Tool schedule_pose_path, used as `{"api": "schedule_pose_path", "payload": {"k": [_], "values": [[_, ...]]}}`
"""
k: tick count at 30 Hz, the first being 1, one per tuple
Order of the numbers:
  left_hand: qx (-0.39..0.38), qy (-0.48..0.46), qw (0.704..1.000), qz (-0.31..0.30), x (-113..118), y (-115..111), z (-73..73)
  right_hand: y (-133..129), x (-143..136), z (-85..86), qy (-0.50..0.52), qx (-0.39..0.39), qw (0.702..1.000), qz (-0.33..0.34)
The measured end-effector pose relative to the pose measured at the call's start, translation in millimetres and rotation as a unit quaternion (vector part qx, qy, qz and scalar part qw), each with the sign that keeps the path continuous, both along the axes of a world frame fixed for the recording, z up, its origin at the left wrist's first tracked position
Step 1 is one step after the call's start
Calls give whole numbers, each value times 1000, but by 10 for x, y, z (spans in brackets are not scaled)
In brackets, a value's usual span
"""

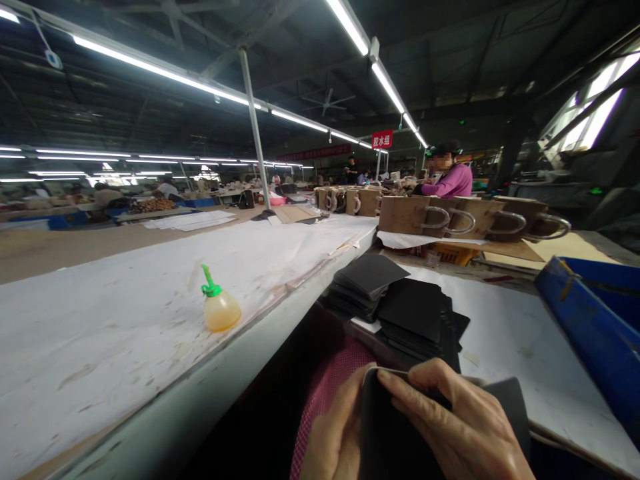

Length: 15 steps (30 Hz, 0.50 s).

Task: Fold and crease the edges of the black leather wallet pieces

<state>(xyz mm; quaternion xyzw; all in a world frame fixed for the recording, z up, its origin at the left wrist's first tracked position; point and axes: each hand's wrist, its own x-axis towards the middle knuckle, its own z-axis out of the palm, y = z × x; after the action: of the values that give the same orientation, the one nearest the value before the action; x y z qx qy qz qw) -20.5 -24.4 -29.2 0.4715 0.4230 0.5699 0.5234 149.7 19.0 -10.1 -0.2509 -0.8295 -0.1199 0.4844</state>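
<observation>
A black sheet with a rounded corner (395,433) is held up at the bottom of the view. My left hand (337,430) grips its left edge, with the thumb along the side. Across its top edge lies my right hand (457,410), fingers bent and pressed together at the rim. Another dark piece (510,407) shows behind my right hand. Just beyond my hands sit two stacks of black pieces, one at the left (367,277) and one at the right (415,310). The lower parts of both hands are cut off by the frame.
A glue bottle with a green nozzle (221,312) stands on the white-covered table (125,320) at left. A blue bin (590,333) is at right. Brown pieces with clear handles (465,217) line the back. A person in pink (457,179) is beyond them.
</observation>
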Motion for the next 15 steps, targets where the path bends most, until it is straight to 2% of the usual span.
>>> {"api": "schedule_pose_path", "payload": {"k": [4,11,13,15], "values": [[16,36,999,6,4,8,-59,-1,9,-29,-1,-2,1000,15],[64,7,998,11,27,29,-136,-6,51,-109,-34,-18,999,4],[68,34,997,20,28,12,-141,-6,57,-119,-42,-23,999,-2],[65,97,991,59,14,-14,-149,-6,50,-117,-42,-23,999,-9]]}}
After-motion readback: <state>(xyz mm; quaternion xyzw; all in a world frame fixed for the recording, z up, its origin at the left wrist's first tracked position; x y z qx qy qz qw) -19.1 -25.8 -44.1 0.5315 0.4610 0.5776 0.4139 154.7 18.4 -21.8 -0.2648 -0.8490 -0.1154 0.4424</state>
